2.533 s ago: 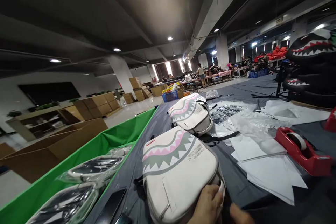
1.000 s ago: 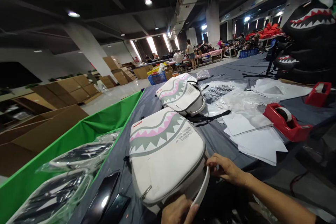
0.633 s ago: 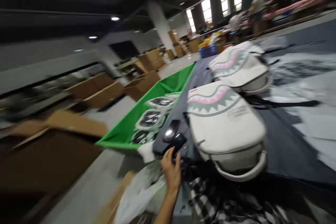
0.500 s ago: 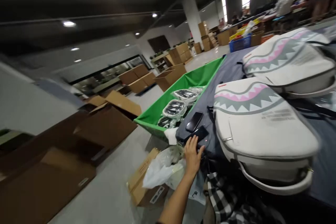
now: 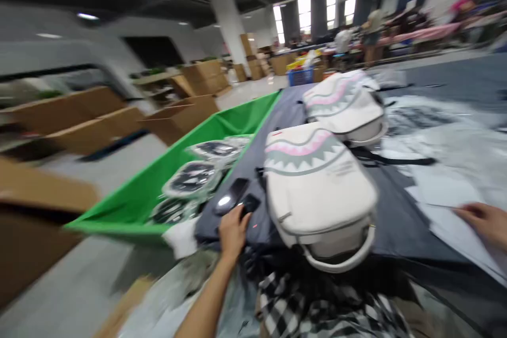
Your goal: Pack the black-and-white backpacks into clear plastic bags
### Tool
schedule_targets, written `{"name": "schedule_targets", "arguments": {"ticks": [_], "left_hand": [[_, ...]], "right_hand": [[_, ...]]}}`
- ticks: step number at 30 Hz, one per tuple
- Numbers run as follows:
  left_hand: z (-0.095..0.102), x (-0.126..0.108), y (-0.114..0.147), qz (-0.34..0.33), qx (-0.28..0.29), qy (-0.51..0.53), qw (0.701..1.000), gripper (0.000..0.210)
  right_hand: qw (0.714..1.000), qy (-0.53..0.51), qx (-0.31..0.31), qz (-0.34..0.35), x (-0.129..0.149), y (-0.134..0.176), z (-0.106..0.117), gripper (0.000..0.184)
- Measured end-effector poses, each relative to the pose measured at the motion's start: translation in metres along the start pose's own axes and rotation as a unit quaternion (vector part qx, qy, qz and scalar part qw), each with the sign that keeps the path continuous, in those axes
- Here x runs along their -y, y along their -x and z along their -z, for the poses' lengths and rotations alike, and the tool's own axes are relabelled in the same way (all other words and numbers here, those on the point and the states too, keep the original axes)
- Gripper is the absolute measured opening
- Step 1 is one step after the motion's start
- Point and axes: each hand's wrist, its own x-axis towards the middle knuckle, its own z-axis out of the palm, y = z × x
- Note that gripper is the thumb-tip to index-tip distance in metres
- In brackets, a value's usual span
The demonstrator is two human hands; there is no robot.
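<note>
While the left hand (image 5: 233, 235) reaches to the tabletop's near left corner, its fingers lie bent and loosely spread at the edge of a dark phone (image 5: 251, 203); whether they have hold of it cannot be told. The right hand (image 5: 488, 224) has its fingers stretched out over loose white papers (image 5: 447, 195) toward the near right edge, and whether any sheet is pinched is unclear.

Just beyond the phone lies another glossy dark device (image 5: 237, 188). To its right, by the near edge, a smooth off-white backpack (image 5: 317, 190) lies rounded and full, printed with a pink and grey band of jagged white teeth, its pale curved handle (image 5: 340, 260) looping toward that edge. A matching backpack (image 5: 344, 111) lies behind it, near a black strap (image 5: 404, 160) and crinkled clear plastic (image 5: 467, 148).

Along the tabletop's left edge, a green fabric bin (image 5: 127, 211) holds black-and-white packages (image 5: 194, 177) in shiny wrapping. A blue crate (image 5: 300, 77) carries yellow things past the far left corner.

Dark grey cloth covers the tabletop (image 5: 396, 206). Brown cartons (image 5: 204, 82) stand about the pale floor (image 5: 146, 156), and blurred people (image 5: 372, 26) are near a pink-covered table (image 5: 428, 34) below bright windows (image 5: 304, 13).
</note>
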Motion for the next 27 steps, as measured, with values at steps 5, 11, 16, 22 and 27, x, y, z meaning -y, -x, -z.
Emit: {"name": "schedule_targets", "arguments": {"ticks": [5,11,16,22,27], "left_hand": [[-0.024,0.007,-0.028,-0.01,-0.088,-0.031,0.996,0.056],[0.019,-0.075,0.021,-0.178,-0.227,0.108,0.951,0.036],[0.05,-0.148,0.088,-0.336,-0.183,0.166,0.909,0.022],[0.031,-0.212,0.127,-0.403,0.173,0.405,0.802,0.02],[-0.002,-0.265,0.141,-0.161,0.537,0.516,0.648,0.058]], "right_hand": [[0.959,0.155,-0.131,-0.197,0.015,0.058,0.047,0.046],[0.939,0.204,-0.159,-0.227,0.017,0.054,0.03,0.035],[0.954,0.193,-0.127,-0.189,0.026,0.054,0.029,0.041],[0.962,0.161,-0.126,-0.183,0.027,0.041,0.038,0.07],[0.962,0.153,-0.172,-0.144,0.063,0.053,0.066,0.079]]}}
